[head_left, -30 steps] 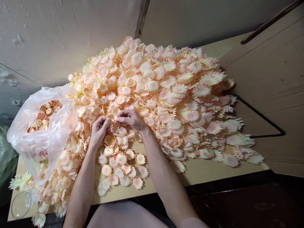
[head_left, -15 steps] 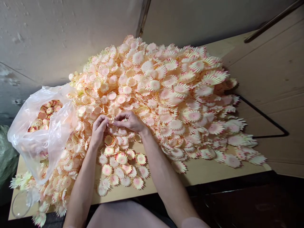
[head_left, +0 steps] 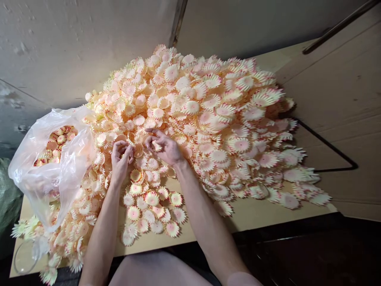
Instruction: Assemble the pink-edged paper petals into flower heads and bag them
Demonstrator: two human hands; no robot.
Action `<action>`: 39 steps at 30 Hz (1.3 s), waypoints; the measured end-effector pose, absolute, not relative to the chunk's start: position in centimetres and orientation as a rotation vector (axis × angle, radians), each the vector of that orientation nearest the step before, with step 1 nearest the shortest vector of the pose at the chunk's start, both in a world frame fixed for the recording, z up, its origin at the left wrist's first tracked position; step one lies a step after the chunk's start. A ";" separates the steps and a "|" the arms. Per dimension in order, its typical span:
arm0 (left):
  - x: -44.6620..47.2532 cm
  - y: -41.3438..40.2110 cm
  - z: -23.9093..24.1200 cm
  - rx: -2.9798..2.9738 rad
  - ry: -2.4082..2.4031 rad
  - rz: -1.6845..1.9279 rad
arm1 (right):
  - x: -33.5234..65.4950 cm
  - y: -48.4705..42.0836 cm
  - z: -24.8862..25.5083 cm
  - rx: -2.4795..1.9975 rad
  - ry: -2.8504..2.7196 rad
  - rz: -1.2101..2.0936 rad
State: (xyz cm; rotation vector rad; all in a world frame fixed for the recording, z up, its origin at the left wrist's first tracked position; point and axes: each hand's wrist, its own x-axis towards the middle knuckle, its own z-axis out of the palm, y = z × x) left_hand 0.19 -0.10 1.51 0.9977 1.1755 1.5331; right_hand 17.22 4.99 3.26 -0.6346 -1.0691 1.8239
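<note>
A big heap of cream artificial flower heads with pink-tipped petals covers the table. My left hand is over the heap's near side, its fingers curled and the thumb pressed against them. What it pinches, if anything, is too small to make out. To its right, my right hand has its fingers apart, with the index finger stretched toward the left. One small petal piece shows between its thumb and fingers; whether it is held or lies beneath I cannot tell. Loose flower heads lie between my forearms.
At the left, an open clear plastic bag contains several tightly curled flower pieces. A clear round container stands at the table's near left corner. Cardboard and a bent black rod are at the right; a wall rises behind.
My hands, together at the fingertips before, have moved apart. The left hand has curled and shifted slightly left, while the right hand's fingers have spread. The heap looks the same.
</note>
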 end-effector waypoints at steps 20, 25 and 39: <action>0.4 -0.5 1.4 1.767 1.282 1.278 | 16.1 4.4 2.3 -0.433 -1.236 2.087; 0.8 -0.7 2.0 1.592 1.360 1.353 | 16.6 4.5 2.7 -0.420 -1.241 2.070; 0.3 -0.4 1.6 1.294 1.414 1.553 | 15.8 5.1 1.5 -0.810 -1.369 1.275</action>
